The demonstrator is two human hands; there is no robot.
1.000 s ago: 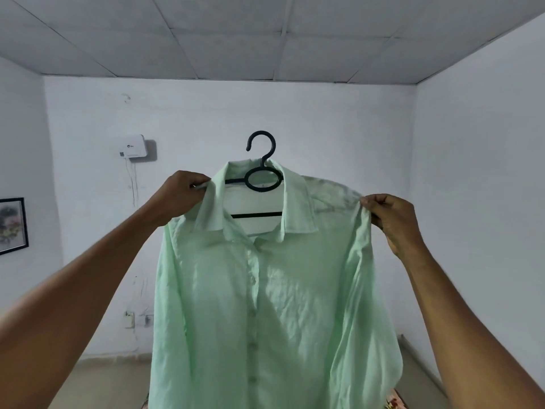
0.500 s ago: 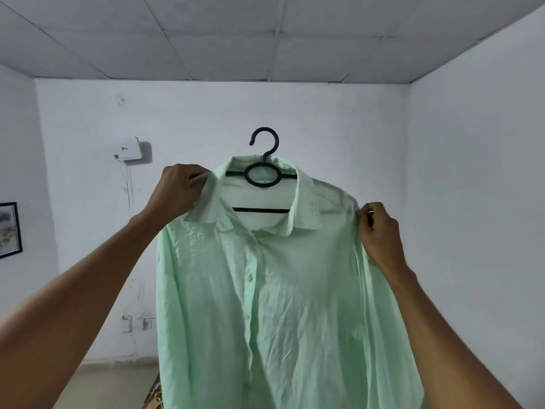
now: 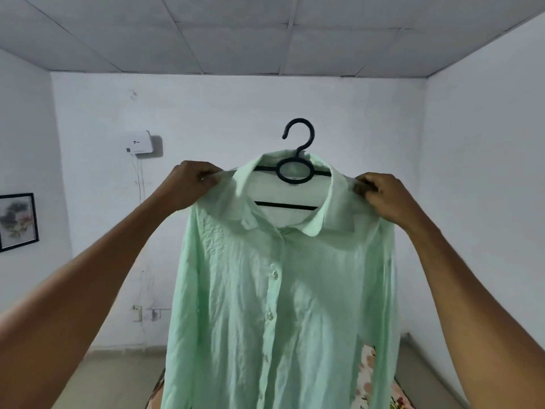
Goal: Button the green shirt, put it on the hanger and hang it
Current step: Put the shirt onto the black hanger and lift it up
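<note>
The pale green shirt [image 3: 283, 290] hangs in front of me at chest height, its front buttoned down the placket. It sits on a black plastic hanger [image 3: 295, 169] whose hook sticks up above the collar into free air. My left hand [image 3: 191, 184] pinches the shirt's left shoulder beside the collar. My right hand [image 3: 383, 196] grips the right shoulder fabric close to the collar. Most of the hanger's arms are hidden under the cloth.
A white wall lies straight ahead, with a small white box [image 3: 138, 143] and a cable on it. A framed picture [image 3: 17, 219] hangs on the left wall. Flowered fabric [image 3: 368, 376] shows low behind the shirt. A wall stands close on the right.
My right hand has moved up and inward from the sleeve edge to the shoulder near the collar. The shirt now sits more squarely on the hanger.
</note>
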